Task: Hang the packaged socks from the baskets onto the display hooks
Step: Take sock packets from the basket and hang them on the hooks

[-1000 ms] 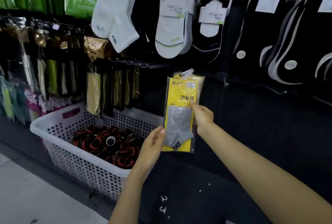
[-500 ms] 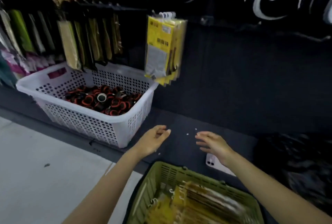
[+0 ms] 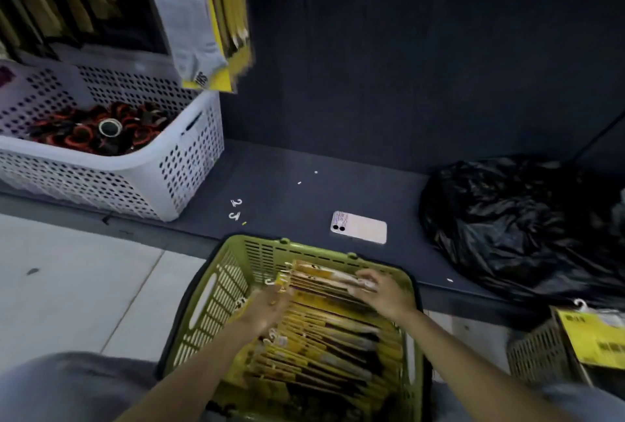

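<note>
both hands are down in the green basket (image 3: 236, 252), just off the front edge of the dark shelf (image 3: 287, 191). the right hand (image 3: 385, 294) curls its fingers over the packaged socks (image 3: 324, 330) at the basket's far end. the left hand (image 3: 267, 308) is blurred (grip unreadable) near their hook ends. hung yellow packs (image 3: 199, 15) dangle above the white basket (image 3: 189, 164) at the shelf's left end.

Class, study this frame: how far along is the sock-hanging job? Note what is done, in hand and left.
Done: a bunch of yellow packs hangs above the white basket. In hand: the left hand and right hand reach among the packs in the green basket; blur hides any grip. Left: that basket is packed full, and a second basket at right holds more.
</note>
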Available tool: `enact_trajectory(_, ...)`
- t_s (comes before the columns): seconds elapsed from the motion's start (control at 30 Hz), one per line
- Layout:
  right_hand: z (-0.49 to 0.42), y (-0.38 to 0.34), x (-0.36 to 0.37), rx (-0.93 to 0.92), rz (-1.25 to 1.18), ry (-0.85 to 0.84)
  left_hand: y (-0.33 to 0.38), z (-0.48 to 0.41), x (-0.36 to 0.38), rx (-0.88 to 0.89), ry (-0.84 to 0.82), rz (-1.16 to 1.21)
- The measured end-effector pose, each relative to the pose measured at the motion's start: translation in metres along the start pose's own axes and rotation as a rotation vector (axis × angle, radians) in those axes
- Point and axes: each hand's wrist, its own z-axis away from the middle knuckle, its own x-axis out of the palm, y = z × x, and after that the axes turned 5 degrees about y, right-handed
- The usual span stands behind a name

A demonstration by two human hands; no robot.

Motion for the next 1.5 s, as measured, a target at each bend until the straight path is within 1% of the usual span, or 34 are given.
enact_trajectory(0.1, -0.009, 0.004, 0.014, -0.006, 0.068, -0.062, -0.007, -0.01, 0.005, -0.027, 0.021, -0.042)
enact_trajectory(0.23, -0.019, 0.004, 0.032, -0.01, 0.177, -0.14, -0.008, -0.02, 0.008, -0.029, 0.053, 0.003)
enact_trajectory(0.4, -0.034, 0.001, 0.035, -0.057, 0.286, -0.036, -0.006, -0.023, 0.012, -0.056, 0.04, 0.168)
enact_trajectory(0.53, -0.034, -0.003, 0.024, -0.103, 0.302, 0.015, -0.003, -0.019, 0.016, 0.042, 0.05, 0.285)
enact_trajectory(0.6, -0.032, -0.006, 0.017, -0.137, 0.284, 0.064, 0.003, -0.017, 0.017, 0.074, 0.095, 0.397)
enact_trajectory(0.67, -0.027, -0.013, 0.007, -0.181, 0.242, 0.107, 0.012, -0.017, 0.018, 0.038, 0.168, 0.539)
enact_trajectory(0.7, -0.025, -0.017, 0.002, -0.212, 0.224, 0.125, 0.015, -0.018, 0.018, 0.017, 0.204, 0.57)
enact_trajectory(0.8, -0.011, -0.034, -0.013, -0.296, 0.128, 0.194, 0.023, -0.021, 0.013, 0.002, 0.264, 0.543)
enact_trajectory(0.87, -0.001, -0.049, -0.025, -0.327, -0.025, 0.247, 0.03, -0.018, 0.009, -0.027, 0.29, 0.523)
enact_trajectory(0.93, 0.01, -0.065, -0.036, -0.35, -0.224, 0.239, 0.041, -0.012, 0.009, 0.004, 0.202, 0.586)
enact_trajectory(1.0, 0.022, -0.081, -0.04, -0.353, -0.428, 0.175, 0.052, -0.004, 0.009, 0.118, 0.062, 0.623)
enact_trajectory(1.03, 0.026, -0.087, -0.04, -0.337, -0.524, 0.138, 0.058, -0.001, 0.007, 0.188, 0.021, 0.62)
enact_trajectory(1.1, 0.034, -0.092, -0.038, -0.316, -0.691, 0.055, 0.067, 0.002, -0.001, 0.313, 0.016, 0.63)
enact_trajectory(1.13, 0.037, -0.092, -0.036, -0.323, -0.734, 0.016, 0.068, 0.003, -0.006, 0.362, 0.033, 0.613)
enact_trajectory(1.2, 0.041, -0.089, -0.028, -0.33, -0.713, -0.042, 0.065, 0.004, -0.01, 0.451, 0.064, 0.516)
enact_trajectory(1.27, 0.045, -0.081, -0.015, -0.258, -0.654, -0.072, 0.052, 0.005, -0.005, 0.487, 0.053, 0.391)
enact_trajectory(1.37, 0.047, -0.064, 0.005, -0.149, -0.512, -0.063, 0.024, 0.005, 0.008, 0.497, -0.047, 0.159)
enact_trajectory(1.4, 0.047, -0.06, 0.01, -0.123, -0.477, -0.07, 0.017, 0.003, 0.01, 0.491, -0.074, 0.119)
enact_trajectory(1.43, 0.046, -0.058, 0.011, -0.107, -0.453, -0.067, 0.015, 0.003, 0.009, 0.471, -0.091, 0.129)
enact_trajectory(1.5, 0.044, -0.061, 0.008, -0.118, -0.434, -0.021, 0.018, 0.001, 0.002, 0.425, -0.086, 0.221)
